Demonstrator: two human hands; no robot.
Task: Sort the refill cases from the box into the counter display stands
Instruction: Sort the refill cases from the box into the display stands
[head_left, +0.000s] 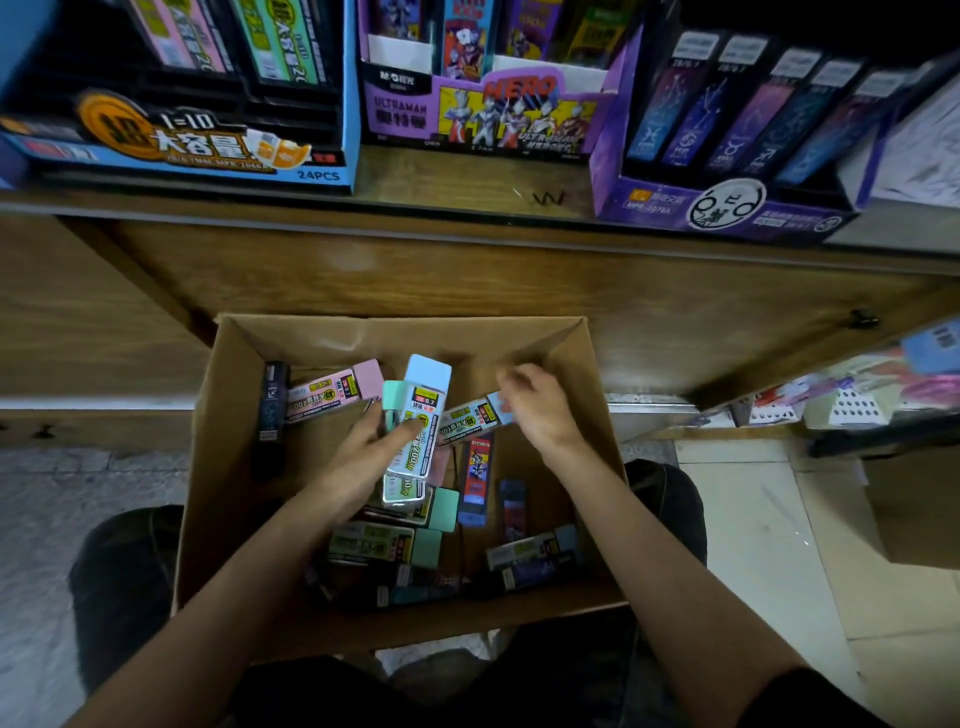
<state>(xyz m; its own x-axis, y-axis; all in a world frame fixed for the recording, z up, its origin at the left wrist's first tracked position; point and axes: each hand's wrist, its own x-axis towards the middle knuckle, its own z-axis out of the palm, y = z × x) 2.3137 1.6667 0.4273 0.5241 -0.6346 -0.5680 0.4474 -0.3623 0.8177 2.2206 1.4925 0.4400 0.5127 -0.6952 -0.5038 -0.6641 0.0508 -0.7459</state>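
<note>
- Box (218, 467) of loose cases (374, 543) fills the lower centre of the frame, open-topped between the person's knees, so both hands reach in easily.
- Left hand (363, 452), at centre, is clamped round a blue-capped case (423, 395) and a green-capped case (394, 400) stacked together, likely gathering matching ones for one trip.
- Right hand (540, 410), just right of centre, curls its fingers on the blue cap of a third case (467, 420) lying tilted in the box. It seems to pinch it, though blur obscures the grip.
- Blue stand (182, 135), Ultraman stand (483, 114) and purple stand (727, 205) line the table (467, 176) across the top, awaiting cases.
</note>
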